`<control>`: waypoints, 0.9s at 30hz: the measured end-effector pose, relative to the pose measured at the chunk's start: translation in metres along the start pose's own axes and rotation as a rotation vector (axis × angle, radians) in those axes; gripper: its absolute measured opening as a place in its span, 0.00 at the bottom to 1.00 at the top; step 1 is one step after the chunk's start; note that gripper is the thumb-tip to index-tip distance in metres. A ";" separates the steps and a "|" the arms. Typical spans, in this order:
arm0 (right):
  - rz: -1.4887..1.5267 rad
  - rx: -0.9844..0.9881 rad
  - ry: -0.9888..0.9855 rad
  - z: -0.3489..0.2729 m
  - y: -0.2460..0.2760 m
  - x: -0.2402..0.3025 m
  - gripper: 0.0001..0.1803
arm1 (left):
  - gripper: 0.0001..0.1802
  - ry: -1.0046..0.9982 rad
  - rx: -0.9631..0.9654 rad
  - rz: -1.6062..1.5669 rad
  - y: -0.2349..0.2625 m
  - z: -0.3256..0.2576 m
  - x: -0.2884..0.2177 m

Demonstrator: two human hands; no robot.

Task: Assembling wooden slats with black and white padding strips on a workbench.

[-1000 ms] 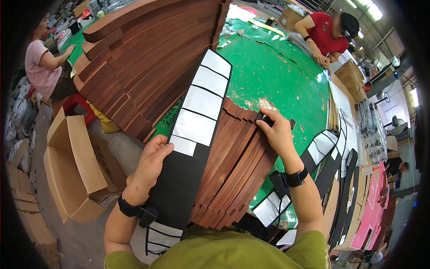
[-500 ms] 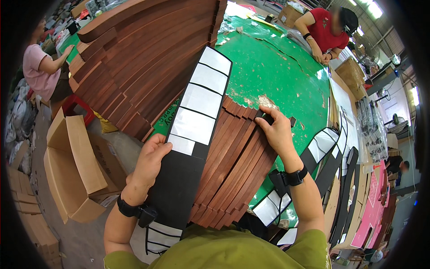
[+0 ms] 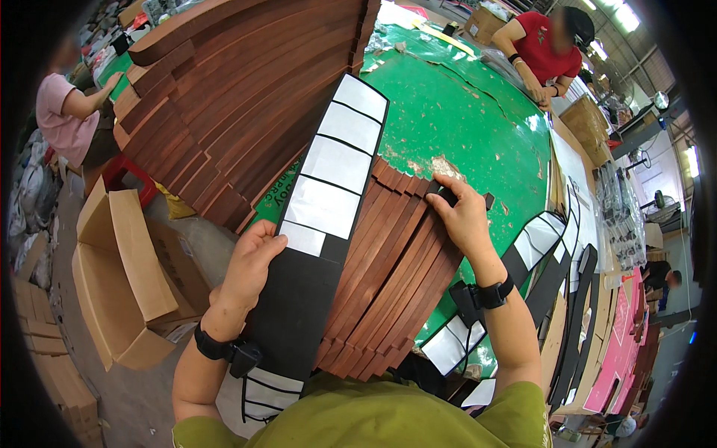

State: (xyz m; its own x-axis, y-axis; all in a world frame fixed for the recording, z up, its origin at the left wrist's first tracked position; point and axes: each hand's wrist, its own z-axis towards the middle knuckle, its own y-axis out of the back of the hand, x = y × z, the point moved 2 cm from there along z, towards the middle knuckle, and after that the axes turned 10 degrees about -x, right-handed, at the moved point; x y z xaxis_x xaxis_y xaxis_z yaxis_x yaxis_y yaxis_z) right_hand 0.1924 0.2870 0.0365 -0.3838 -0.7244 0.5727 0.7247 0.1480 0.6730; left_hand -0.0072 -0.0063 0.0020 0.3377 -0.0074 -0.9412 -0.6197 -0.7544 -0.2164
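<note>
My left hand [image 3: 258, 261] is closed on the left edge of a long black panel [image 3: 295, 313], its thumb lying on top. White rectangular patches [image 3: 332, 164] run along the panel's far half, parted by black lines. The panel slants away from me, over the left side of a row of reddish-brown wooden slats [image 3: 388, 276]. At the far right end of those slats, my right hand [image 3: 463, 213] pinches a small black piece [image 3: 446, 196] between thumb and fingers. How far that piece reaches beneath my hand is hidden.
A tall stack of brown wooden slats [image 3: 246, 89] stands at the left on the green tabletop [image 3: 448, 112]. An open cardboard box [image 3: 127, 276] sits on the floor at left. More black-and-white strips [image 3: 538, 239] lie at right. Co-workers sit at far right [image 3: 541, 56] and left [image 3: 67, 112].
Both of my hands and the black panel stay nearly still, with the panel shifting only very slightly. The far-right co-worker's hands have moved a little.
</note>
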 end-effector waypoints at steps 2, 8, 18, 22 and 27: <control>-0.019 -0.012 0.036 0.000 0.000 0.001 0.19 | 0.05 -0.002 0.002 -0.007 0.000 0.001 0.001; -0.032 0.013 0.010 0.000 -0.002 -0.004 0.20 | 0.05 0.011 -0.004 -0.006 -0.001 0.001 0.000; 0.029 -0.002 0.034 -0.004 -0.003 -0.006 0.21 | 0.07 0.006 -0.028 -0.044 -0.003 -0.003 -0.004; -0.199 -0.011 0.262 -0.008 0.003 -0.007 0.25 | 0.09 -0.022 0.058 -0.022 -0.006 -0.002 -0.007; -0.152 -0.062 0.332 -0.010 0.015 0.038 0.20 | 0.12 -0.024 0.106 -0.039 -0.021 -0.011 -0.017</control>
State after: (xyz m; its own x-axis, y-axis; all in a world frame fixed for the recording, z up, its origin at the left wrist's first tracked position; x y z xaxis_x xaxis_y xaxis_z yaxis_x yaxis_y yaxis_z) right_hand 0.1946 0.2549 0.0638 -0.2903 -0.9157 0.2780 0.7105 -0.0117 0.7036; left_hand 0.0079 0.0019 0.0252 0.3469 0.0370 -0.9372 -0.6781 -0.6804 -0.2778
